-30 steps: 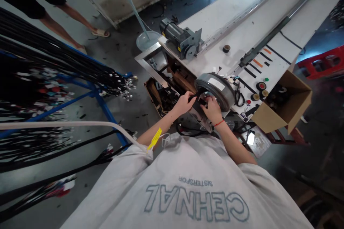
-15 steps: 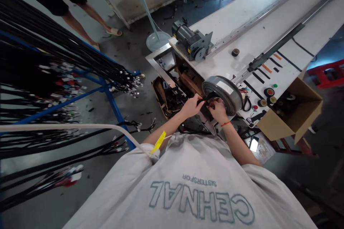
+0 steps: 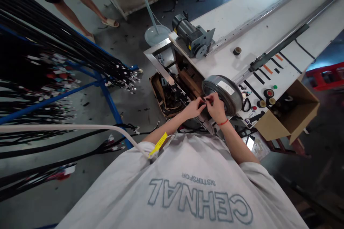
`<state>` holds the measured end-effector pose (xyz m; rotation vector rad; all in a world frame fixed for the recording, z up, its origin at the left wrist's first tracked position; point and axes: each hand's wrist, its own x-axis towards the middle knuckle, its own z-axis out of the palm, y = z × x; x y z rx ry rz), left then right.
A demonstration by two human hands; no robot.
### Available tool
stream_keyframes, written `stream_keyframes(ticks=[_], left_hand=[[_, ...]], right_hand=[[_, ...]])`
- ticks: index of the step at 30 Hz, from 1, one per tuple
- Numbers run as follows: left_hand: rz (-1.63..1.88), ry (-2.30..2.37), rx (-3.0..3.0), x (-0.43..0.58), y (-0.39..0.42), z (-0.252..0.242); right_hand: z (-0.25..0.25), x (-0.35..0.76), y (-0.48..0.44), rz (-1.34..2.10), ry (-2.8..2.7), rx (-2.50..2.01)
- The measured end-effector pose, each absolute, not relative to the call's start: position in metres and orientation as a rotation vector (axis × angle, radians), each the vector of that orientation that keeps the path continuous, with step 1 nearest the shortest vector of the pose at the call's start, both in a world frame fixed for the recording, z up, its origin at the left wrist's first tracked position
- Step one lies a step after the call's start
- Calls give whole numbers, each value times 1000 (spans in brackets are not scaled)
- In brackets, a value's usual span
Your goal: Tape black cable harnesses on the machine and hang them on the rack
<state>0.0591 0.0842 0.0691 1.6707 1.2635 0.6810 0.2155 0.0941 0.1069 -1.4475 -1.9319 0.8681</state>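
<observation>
My left hand and my right hand meet close together at the near end of the white workbench. Both are closed in a pinch, fingertips almost touching. A small dark piece shows between them, too little of it to name. Right behind my right hand stands a large grey coil with a white label on its top, overhanging the bench edge. A red cord circles my right wrist.
A motor sits on the workbench. An open cardboard box stands at right. Black wire harnesses hang on a blue rack at left. A floor carton holds scraps. A person's legs show at upper left.
My right hand has risen slightly from the coil's inner side toward my left fingertips. The black strand earlier visible between my hands now barely shows. The view has shifted slightly.
</observation>
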Motion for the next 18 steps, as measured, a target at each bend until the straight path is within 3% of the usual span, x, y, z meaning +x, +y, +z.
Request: stream_keyframes(ticks=[4, 11, 18], left_hand=[[699, 1309, 1645, 68, 84, 67], [550, 1496, 1711, 72, 66, 80], [681, 1561, 2125, 109, 89, 69]], right_hand=[[107, 214, 101, 725, -2154, -1273], [105, 206, 109, 595, -2500, -1416], [162, 250, 60, 639, -2020, -1092]])
